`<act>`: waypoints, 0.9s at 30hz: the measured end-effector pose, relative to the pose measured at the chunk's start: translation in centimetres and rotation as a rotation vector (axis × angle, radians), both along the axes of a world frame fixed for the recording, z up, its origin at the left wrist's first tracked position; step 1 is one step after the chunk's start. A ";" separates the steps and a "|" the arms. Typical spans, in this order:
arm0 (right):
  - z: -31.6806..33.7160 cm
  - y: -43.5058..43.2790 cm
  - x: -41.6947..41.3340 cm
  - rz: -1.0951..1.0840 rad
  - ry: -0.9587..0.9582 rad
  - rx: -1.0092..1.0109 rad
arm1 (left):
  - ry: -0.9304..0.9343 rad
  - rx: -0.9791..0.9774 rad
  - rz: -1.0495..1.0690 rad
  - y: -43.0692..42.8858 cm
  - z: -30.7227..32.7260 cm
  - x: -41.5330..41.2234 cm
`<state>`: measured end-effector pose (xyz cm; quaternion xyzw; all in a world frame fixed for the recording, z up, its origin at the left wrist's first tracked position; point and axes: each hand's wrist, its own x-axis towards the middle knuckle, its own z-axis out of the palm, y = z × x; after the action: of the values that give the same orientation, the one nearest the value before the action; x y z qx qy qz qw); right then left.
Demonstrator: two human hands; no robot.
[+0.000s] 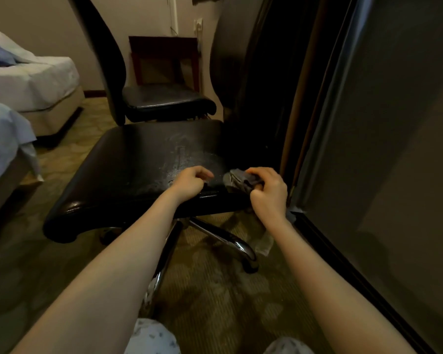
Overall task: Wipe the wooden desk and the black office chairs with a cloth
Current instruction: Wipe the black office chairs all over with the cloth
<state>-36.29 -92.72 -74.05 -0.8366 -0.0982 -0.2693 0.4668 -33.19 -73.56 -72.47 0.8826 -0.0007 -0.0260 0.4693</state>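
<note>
Black and scuffed, the near chair seat (138,169) carries both hands at its front right corner. The right hand (267,192) pinches a bunched grey cloth (237,180) against that corner, while the left hand (189,181), fingers curled loosely and holding nothing, rests just beside it on the front edge.

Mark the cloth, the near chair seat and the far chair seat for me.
cloth (237,180), head view, on the grey bunched folds.
near chair seat (128,169), head view, on the bare black cushion.
far chair seat (164,97), head view, on its top surface.

Right hand (267,191) grips grey cloth (238,180) on black chair seat (128,172)
</note>
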 end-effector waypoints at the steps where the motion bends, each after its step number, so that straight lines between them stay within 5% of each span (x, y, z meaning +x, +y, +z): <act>1: 0.5 0.3 0.0 -0.004 0.012 0.079 | -0.035 -0.033 -0.011 -0.8 0.3 -0.1; 6: 1.9 1.3 0.9 0.010 0.312 0.656 | 0.085 -0.415 -0.075 -4.6 2.3 -0.5; 9: 1.5 1.2 0.7 0.052 0.473 0.915 | 0.161 -0.368 -0.123 -4.8 2.5 -0.5; 14: 1.7 0.7 0.7 0.104 0.632 1.050 | 0.144 -0.302 -0.072 -4.8 2.0 -1.1; 21: 2.1 -0.2 0.3 0.196 0.718 1.321 | 0.165 -0.605 0.141 -3.8 2.6 -1.2; 24: 2.8 -0.5 -0.2 0.262 0.713 1.334 | 0.115 -0.441 0.204 -3.6 2.5 -0.9; 27: 3.3 -0.6 -0.5 0.300 0.716 1.386 | -0.260 -0.191 0.273 -3.7 2.7 -1.0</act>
<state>-36.77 -93.29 -70.71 -0.3691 0.1363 0.0820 0.9157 -34.21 -77.21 -69.79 0.8220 0.0560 0.1523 0.5458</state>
